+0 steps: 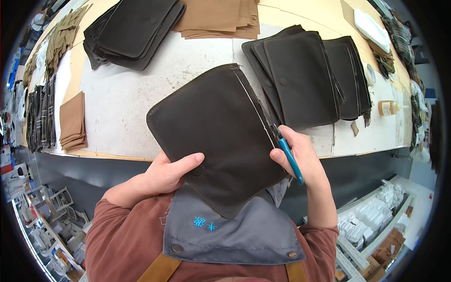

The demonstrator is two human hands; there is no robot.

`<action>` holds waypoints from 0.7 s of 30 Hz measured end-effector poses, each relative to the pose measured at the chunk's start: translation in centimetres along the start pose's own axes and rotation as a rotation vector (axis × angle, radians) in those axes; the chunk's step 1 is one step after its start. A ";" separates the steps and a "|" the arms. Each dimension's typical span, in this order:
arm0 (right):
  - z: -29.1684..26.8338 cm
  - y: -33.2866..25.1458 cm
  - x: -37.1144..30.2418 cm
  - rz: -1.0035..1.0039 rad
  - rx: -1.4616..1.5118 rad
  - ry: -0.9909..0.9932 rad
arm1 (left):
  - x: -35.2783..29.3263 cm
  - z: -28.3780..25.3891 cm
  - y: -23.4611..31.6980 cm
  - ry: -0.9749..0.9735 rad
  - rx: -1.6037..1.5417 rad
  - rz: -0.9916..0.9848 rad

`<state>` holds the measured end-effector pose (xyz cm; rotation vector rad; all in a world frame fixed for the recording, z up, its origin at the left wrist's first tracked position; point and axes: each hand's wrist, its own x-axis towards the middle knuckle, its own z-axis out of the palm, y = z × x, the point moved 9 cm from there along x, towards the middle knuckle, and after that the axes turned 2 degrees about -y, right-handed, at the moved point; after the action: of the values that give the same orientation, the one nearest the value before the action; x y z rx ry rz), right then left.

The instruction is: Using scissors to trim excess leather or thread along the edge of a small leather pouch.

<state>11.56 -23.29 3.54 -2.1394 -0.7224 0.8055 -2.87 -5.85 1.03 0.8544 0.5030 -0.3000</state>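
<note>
A dark brown leather-like panel (211,127) with rounded corners is held up in front of my apron. My left hand (159,177) grips its lower left edge, the thumb on top and the fingers hidden underneath. Along the panel's right side runs a pale stitched line with a frayed, dark fabric edge. There, my right hand (303,152) is closed around small scissors (291,160) with teal handles. The blades lie against that frayed edge, partly hidden by it; whether they are apart is hard to make out.
Stacks of similar dark panels lie on the table at right (305,75) and far left (136,33). Brown sheets (216,16) sit at the back, more brown pieces (72,120) at left. A yellowish bottle (387,108) stands right. Bundled white items (376,211) fill a lower-right rack.
</note>
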 end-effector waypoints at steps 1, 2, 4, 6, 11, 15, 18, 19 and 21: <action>0.0 -0.1 0.2 0.002 -0.024 -0.003 | 0.0 0.0 -0.1 0.004 -0.006 -0.002; -0.1 -0.3 0.4 0.004 -0.024 -0.003 | 0.0 -0.1 -0.2 0.009 -0.012 -0.003; -0.1 -0.5 0.6 0.023 0.011 -0.017 | 0.0 0.1 -0.1 -0.021 -0.010 0.003; -0.1 -0.5 0.8 0.025 0.015 -0.012 | 0.0 0.2 0.0 -0.048 -0.007 0.010; -0.1 -0.4 0.7 0.024 0.027 0.019 | 0.1 -0.1 -0.2 -0.011 -0.026 -0.011; -0.3 0.1 0.6 0.037 0.059 0.031 | 0.3 0.0 -0.2 -0.006 -0.012 -0.005; -0.1 -0.3 0.6 0.035 0.068 0.031 | 0.1 -0.2 -0.2 -0.027 -0.025 0.009; -0.2 -0.3 0.6 0.033 0.081 0.036 | 0.1 -0.3 -0.3 -0.010 -0.017 0.000; -0.3 -0.3 0.5 0.028 0.064 0.042 | 0.1 -0.2 -0.3 0.010 -0.008 -0.006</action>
<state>12.02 -22.89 3.82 -2.1065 -0.6380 0.7853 -3.03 -5.86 0.66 0.8471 0.5160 -0.2995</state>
